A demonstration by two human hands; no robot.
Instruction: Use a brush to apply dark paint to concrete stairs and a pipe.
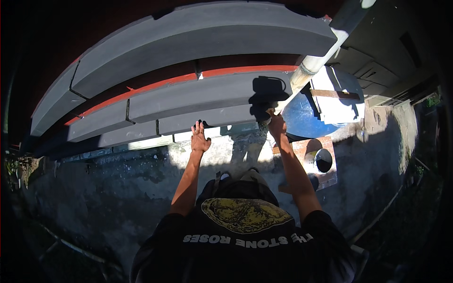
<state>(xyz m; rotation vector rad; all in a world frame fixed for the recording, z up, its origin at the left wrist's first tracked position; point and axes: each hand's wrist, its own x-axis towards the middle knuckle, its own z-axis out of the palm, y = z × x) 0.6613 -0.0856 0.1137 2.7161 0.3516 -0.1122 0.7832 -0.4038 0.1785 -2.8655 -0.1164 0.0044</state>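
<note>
Grey painted lap boards (212,88), stacked in stepped rows with red strips between them, curve across the wall before me. My left hand (200,142) reaches up with its palm flat and fingers apart, the fingertips at the bottom edge of the lowest row. Farther right, my right hand (277,124) is raised with curled fingers by the right end of that row, close to a white pipe (306,69). Dark shadow falls around its fingertips, so I cannot make out whether they hold anything. A shadow of a head and camera lies on the boards just above.
A round blue container (300,118) stands at right, bearing a white sheet (339,102) and a brown wooden strip (334,94). Below it, an open bucket (323,160) stands on a reddish board (331,180). Concrete floor (134,191) runs beneath my feet, partly sunlit.
</note>
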